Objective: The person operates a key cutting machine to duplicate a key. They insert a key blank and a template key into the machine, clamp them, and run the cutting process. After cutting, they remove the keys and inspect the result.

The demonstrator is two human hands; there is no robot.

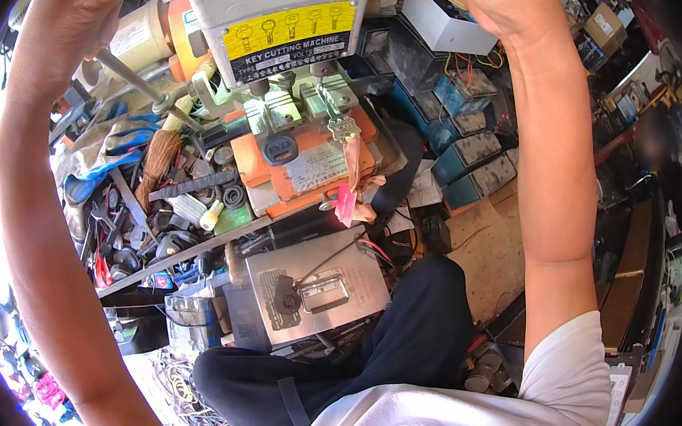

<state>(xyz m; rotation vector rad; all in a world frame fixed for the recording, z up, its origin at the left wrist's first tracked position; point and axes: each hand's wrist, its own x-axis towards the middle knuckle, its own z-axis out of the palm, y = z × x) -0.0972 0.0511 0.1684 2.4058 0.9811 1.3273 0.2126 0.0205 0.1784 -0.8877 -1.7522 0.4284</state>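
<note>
Both my arms are raised on either side of a grey and orange key-cutting machine [291, 37]. My left hand [81, 8] is at the top left, its thumb stretched toward the machine's orange top and its fingers curled; the picture's edge cuts off the fingertips. At the top edge, right of the machine, my right hand [509, 10] is mostly out of the picture, with its fingers hidden. Below the machine's head, a black-headed key [280, 150] sits at the left clamp [269, 113]. A silver key [341, 125] sits at the right clamp [326, 92], with a pink tag [345, 204] hanging below it.
A brush [159, 159], blue-grey cloth [114, 143] and loose tools crowd the bench left of the machine. A metal box [327, 288] lies below, near my dark-trousered legs [395, 337]. Dusty teal batteries [473, 159] and a white box [444, 25] stand to the right.
</note>
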